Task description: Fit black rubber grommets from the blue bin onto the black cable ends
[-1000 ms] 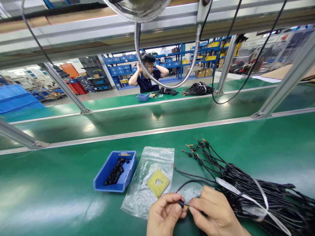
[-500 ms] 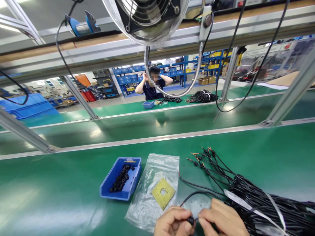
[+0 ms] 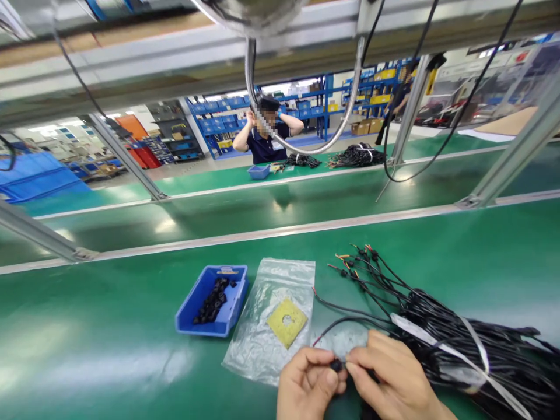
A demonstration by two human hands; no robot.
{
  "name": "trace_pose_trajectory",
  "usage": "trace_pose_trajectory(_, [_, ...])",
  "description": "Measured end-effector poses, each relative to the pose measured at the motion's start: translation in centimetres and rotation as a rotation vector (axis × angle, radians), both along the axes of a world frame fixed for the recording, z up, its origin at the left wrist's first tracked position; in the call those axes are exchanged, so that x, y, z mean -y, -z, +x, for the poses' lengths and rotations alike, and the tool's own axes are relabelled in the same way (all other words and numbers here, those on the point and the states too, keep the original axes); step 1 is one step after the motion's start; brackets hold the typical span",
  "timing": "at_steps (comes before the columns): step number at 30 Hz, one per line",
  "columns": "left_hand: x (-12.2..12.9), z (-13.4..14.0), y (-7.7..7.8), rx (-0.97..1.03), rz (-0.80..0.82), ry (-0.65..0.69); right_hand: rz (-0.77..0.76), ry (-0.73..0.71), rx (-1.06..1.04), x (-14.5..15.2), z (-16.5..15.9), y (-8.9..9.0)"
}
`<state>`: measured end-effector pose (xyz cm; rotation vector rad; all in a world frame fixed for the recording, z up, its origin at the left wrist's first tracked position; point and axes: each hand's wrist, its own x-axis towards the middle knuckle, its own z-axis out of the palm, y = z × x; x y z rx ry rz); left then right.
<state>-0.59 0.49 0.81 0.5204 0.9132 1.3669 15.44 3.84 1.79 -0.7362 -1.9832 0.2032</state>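
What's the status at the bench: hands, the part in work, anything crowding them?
Left hand and right hand pinch a small black part on a black wire. Plastic bag under the left hand, wire bundle beside the right.

Single head-worn view, looking forward and down over green surface (image 3: pixel 109 344). Both hands close at bottom edge: left hand (image 3: pixel 308 388), right hand (image 3: pixel 394 385). Far benches, co-worker (image 3: pixel 265 137) distant at top. No second view.
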Motion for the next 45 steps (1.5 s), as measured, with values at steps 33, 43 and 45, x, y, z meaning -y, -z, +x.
trace_pose_trajectory(33, [-0.1, -0.3, -0.8, -0.038, -0.065, -0.008, -0.018, 0.029, 0.045, -0.1, -0.4, -0.8])
trace_pose_trajectory(43, [-0.1, 0.1, -0.6, -0.13, 0.037, -0.133, -0.032, 0.05, 0.087, -0.1, -0.4, -0.7])
trace_pose_trajectory(45, [-0.1, 0.2, -0.4, -0.191, 0.099, -0.161, -0.037, 0.052, 0.087, -0.1, -0.4, -0.7])
